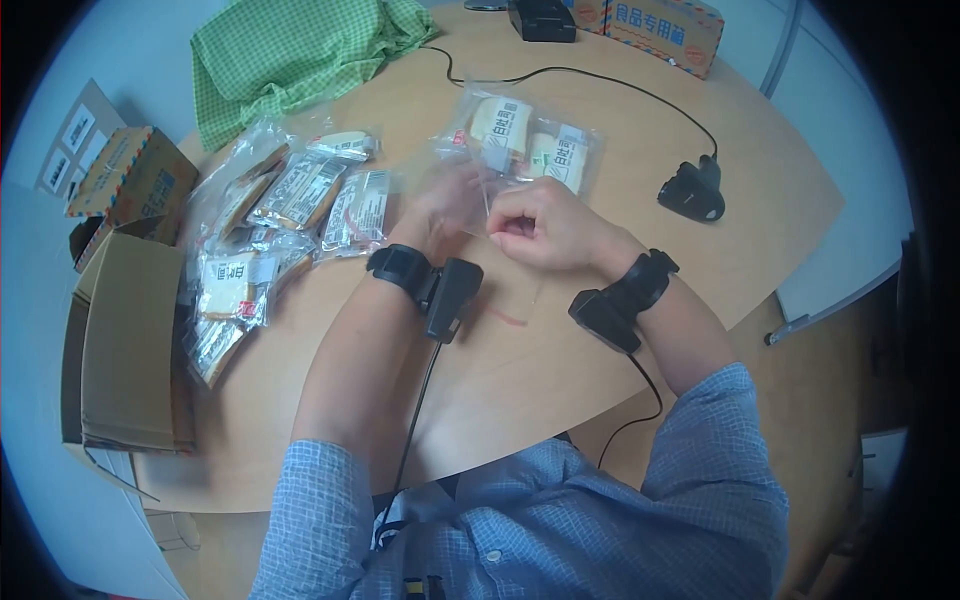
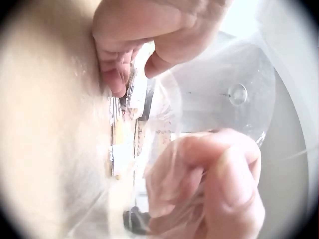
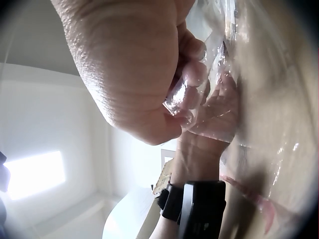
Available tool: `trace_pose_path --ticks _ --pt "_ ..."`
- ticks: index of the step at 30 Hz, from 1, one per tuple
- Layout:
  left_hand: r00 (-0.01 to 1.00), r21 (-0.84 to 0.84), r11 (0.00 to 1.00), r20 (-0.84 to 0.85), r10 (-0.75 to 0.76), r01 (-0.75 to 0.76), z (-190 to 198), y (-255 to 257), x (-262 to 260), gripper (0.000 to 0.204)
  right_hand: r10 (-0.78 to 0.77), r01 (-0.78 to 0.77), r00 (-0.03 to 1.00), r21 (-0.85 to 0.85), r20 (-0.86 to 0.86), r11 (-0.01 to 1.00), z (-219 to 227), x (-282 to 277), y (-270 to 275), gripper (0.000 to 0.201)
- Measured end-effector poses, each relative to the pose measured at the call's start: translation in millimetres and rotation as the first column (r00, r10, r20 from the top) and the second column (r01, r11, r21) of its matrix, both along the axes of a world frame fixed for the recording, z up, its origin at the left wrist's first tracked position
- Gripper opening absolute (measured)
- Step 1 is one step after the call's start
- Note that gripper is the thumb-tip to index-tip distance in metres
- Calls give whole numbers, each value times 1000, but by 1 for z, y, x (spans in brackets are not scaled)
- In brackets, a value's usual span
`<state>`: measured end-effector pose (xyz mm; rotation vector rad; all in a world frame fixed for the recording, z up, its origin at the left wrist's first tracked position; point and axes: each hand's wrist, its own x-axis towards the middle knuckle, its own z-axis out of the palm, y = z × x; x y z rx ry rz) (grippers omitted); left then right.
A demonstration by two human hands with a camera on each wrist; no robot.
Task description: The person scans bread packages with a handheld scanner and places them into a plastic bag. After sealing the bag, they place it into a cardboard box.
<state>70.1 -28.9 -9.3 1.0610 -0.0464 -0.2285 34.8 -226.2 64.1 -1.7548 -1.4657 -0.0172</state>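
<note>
Loosely, our clear bag [image 1: 548,122] lay on the bench [image 1: 640,130], its long axis running roughly away from us, two labelled bread packets [image 1: 500,130] towards its far end and slack film towards our body. Our right hand [image 1: 550,228] pinched that film in curled fingers; our left hand [image 1: 450,195], motion-blurred from above, had its fingers relaxed beside the packets, behind the film. Both hands hid part of the near end. Left of it sat a pile of shiny, crinkled packets [image 1: 300,190], a green checked cloth [image 1: 290,70] and an open, matt cardboard box [image 1: 130,340]; right, a corded black device [image 1: 692,190].
</note>
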Motion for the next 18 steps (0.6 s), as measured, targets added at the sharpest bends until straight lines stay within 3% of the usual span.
trace_pose_path --ticks 1,3,7,9,10,11,13,14,15,17,18 --pt "1000 -1 1000 -1 -7 7 6 -2 -6 27 -7 7 1000 -1 -1 1000 2 0 -1 1" --pt "949 339 910 -118 292 -238 30 -11 -35 26 -18 16 998 -19 -62 1000 5 -2 -2 4" --pt "926 505 814 -71 371 -288 52 -15 -67 24 -40 39 999 -29 -30 999 5 6 -4 6" --pt "985 855 490 159 63 -169 55 -13 -77 29 -139 162 979 158 -147 974 2 7 -1 17" --pt "912 831 455 401 -90 -321 46 -17 -75 36 -147 173 977 166 -155 971 3 6 -1 16" --pt "912 829 456 403 -82 -325 60 -29 -81 36 -141 165 978 162 -153 973 3 5 -1 16" --pt "858 914 -37 366 -360 -405 87 -48 -87 41 -78 92 974 57 -214 994 5 3 -4 11" --pt "843 904 40 412 -344 -426 72 -43 -74 45 -44 50 995 63 -93 997 3 5 -3 10" --pt "843 901 41 420 -337 -432 58 -36 -60 45 -38 44 996 59 -86 997 3 5 -3 10" --pt "889 874 -251 332 -315 -415 58 -29 -50 51 -34 40 996 77 -79 996 5 -1 -1 12" --pt "902 879 -257 332 -277 -402 55 -24 -50 51 -39 48 996 119 -76 992 3 0 -1 11"
